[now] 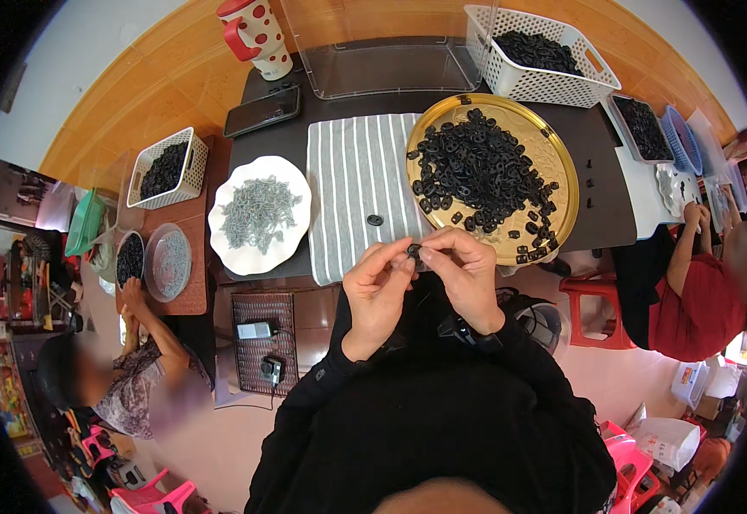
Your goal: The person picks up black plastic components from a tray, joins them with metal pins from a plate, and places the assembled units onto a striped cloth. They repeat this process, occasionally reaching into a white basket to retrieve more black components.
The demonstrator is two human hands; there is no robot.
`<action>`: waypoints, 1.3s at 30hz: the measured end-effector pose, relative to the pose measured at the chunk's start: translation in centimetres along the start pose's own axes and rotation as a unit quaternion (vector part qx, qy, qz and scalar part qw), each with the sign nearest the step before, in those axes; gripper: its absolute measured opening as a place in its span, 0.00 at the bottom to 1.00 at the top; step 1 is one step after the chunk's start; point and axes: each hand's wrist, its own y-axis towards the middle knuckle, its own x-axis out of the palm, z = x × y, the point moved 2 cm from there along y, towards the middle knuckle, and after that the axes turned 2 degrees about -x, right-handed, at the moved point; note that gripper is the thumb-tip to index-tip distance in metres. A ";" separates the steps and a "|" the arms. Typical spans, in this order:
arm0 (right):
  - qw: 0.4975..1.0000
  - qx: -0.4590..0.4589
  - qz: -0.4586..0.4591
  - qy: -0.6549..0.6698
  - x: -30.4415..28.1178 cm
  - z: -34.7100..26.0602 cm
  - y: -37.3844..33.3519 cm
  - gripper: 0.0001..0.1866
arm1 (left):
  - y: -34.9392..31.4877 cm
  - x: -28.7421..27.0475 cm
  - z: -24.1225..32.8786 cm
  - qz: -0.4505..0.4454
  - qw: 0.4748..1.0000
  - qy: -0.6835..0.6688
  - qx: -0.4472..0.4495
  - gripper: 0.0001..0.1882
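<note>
Above the front edge of the table, my left hand [378,287] and my right hand [466,276] meet fingertip to fingertip. Both pinch a small black plastic piece [414,250], mostly covered by the fingers. Just beyond them, a black oval piece with holes [375,220] lies on a grey-and-white striped cloth [339,154]. To the right, a round gold tray [569,171] carries a heap of similar black pieces [480,163]. Left of the cloth, a white scalloped plate [223,240] holds a pile of small silvery metal parts [260,210].
At the back stand a clear plastic box [390,73], a white basket [600,81] of black pieces, a phone [264,111] and a spotted tumbler [258,38]. Few loose black bits [590,182] lie right of the tray. Co-workers [125,385] [699,291] sit on both sides.
</note>
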 end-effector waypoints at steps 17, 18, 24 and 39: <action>0.929 -0.226 -0.108 -0.274 -1.0 -1.8 0.2 0.15 | 0.3 0.2 -0.3 -0.011 0.996 -0.080 -0.045 0.15; 0.930 -0.226 -0.108 -0.269 -1.0 -1.8 0.2 0.15 | 0.3 0.1 -0.2 -0.024 0.995 -0.082 -0.052 0.15; 0.941 -0.212 -0.099 -0.246 -0.9 -1.8 -0.3 0.15 | 0.3 -0.2 -0.2 -0.051 0.991 -0.095 -0.078 0.15; 0.932 -0.261 -0.071 -0.242 -0.3 -2.4 -1.4 0.13 | -0.9 1.3 0.8 -0.048 0.998 -0.028 -0.013 0.12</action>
